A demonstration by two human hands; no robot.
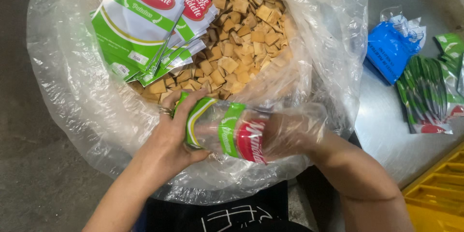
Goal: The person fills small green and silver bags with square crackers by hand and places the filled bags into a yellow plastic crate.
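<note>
Left hand [169, 135] grips pouch [227, 133] bottom; right hand [290, 133] sits inside it.

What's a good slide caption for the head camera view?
Left hand holds an open clear pouch while the right hand reaches inside, above a bag of tan crackers.

Blue plastic packet [390, 48] on grey metal tabletop [386, 130], right side. Fanned stack of green pouches [427, 97] just beside it. Yellow plastic crate [437, 198] at lower right corner. Bare concrete floor [29, 174] left.
</note>
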